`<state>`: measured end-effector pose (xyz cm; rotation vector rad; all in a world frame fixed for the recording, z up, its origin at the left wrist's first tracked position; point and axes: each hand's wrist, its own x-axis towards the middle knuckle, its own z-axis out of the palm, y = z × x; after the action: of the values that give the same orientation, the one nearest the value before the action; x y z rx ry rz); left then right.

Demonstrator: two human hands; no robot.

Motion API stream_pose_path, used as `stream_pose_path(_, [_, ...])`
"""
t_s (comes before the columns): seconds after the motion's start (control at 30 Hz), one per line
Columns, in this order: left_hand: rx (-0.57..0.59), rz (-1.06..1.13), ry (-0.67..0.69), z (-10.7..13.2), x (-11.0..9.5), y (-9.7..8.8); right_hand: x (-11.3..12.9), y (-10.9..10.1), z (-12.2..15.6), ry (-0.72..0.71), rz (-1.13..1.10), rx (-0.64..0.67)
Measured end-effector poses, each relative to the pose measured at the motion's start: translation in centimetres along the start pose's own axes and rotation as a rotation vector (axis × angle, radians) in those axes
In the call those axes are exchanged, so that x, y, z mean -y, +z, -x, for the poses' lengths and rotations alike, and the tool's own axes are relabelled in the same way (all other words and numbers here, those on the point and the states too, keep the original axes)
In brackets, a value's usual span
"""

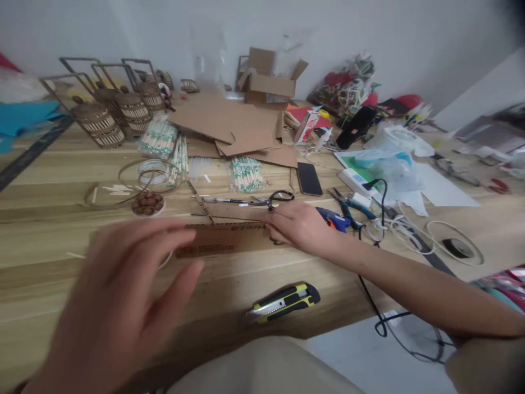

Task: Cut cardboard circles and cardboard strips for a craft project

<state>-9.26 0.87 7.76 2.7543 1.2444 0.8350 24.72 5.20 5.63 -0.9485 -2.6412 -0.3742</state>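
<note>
While the left hand [118, 295] hung blurred above the near left of the desk [229, 276], its fingers stood wide, thumb set well off from the rest. Right hand [299, 224]: fingers curled together at the right end of a printed brown cardboard strip [225, 241], which lay lengthwise across the middle of the desk; whether they gripped the strip or a scissor handle could not be told. Scissors [261, 204]: black-handled, just beyond those fingers, blades leftward. Pen [225, 200]: beside the blades. Utility knife [283, 303]: yellow and black, nearer the person than the strip. Glue gun [334, 220]: blue with an orange trigger, just right of the right hand. Pliers [355, 208]: blue-handled, next to the gun. Smartphone [309, 179]: dark-screened, beyond the right hand. Small white bowl [159, 212]: filled with brown balls, beyond the left hand. Bagged wooden sticks [246, 174]: green-marked, short of some flat cardboard sheets [221, 117]. Slatted buckets [98, 126]: grouped at far left, with tall handles. Cardboard box [270, 85]: flaps open, near the wall.
</note>
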Motion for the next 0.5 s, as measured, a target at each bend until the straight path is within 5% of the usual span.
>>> stream_pose_path(0.07, [0.056,-0.075,0.024,-2.9,0.3,1.1,-0.3,0.0,-0.8,0.067,-0.145,0.067])
stream_pose_path(0.3, [0.672,-0.04,-0.117,-7.1,2.4,4.2,-0.2,1.3,-1.9,0.116,-0.381,0.251])
stream_pose_path(0.5, [0.743,0.031,-0.165,-7.6,2.9,4.7,-1.1,0.7,-2.1,0.211,-0.466,0.44])
